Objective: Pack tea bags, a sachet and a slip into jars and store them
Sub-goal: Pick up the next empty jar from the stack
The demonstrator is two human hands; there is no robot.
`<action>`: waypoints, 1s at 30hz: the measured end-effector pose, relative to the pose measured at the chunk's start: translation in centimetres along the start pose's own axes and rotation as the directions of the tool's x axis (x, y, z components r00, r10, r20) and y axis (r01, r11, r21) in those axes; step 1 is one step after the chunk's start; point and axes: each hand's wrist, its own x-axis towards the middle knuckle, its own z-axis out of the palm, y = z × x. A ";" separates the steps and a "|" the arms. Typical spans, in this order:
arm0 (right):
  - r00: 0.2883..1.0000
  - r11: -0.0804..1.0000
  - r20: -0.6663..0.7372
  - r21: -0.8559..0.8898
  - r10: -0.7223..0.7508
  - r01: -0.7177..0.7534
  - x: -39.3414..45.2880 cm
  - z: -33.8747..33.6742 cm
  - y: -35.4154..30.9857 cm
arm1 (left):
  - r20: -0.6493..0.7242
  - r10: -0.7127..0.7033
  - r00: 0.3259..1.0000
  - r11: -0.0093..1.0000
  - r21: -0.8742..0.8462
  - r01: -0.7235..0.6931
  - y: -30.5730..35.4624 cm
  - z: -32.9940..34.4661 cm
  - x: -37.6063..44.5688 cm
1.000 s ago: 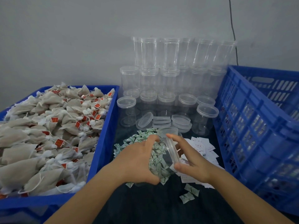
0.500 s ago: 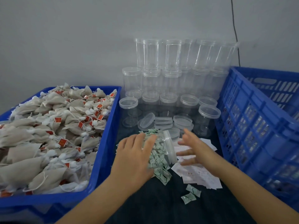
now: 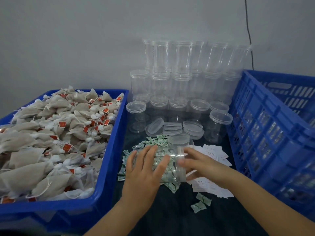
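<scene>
A clear plastic jar (image 3: 172,167) lies on its side over the pile of green-and-white sachets (image 3: 156,142), its lid end pointing right. My left hand (image 3: 144,169) wraps over the jar's body from above and holds it. My right hand (image 3: 204,167) is blurred at the lid end, thumb on top of the rim and fingers below it. White paper slips (image 3: 213,154) lie under and behind the right hand. Tea bags (image 3: 51,142) with red tags fill the blue crate (image 3: 109,167) on the left.
Empty lidded jars (image 3: 179,74) are stacked against the wall, with loose lids (image 3: 172,128) in front of them. A tall blue slatted crate (image 3: 264,133) stands at the right. Two stray sachets (image 3: 201,201) lie on the dark cloth near me.
My right hand left the lid and opened over the slips, then came back to the lid end. The jar has sunk lower over the sachet pile, still held by my left hand.
</scene>
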 end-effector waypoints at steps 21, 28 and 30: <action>0.687 0.938 -0.659 -0.083 -0.305 0.337 5.8 -8.0 -0.6 | 0.554 -0.302 0.776 0.151 -0.775 0.613 0.1 1.8 -0.7; 0.588 0.970 -0.808 0.167 0.033 0.176 13.4 -7.1 2.1 | 0.567 -0.325 0.757 0.082 -0.781 0.620 0.1 2.7 -0.9; 0.563 0.960 -0.821 0.225 0.095 0.168 15.0 -6.6 2.5 | 0.566 -0.324 0.758 0.077 -0.783 0.617 0.1 3.0 -1.0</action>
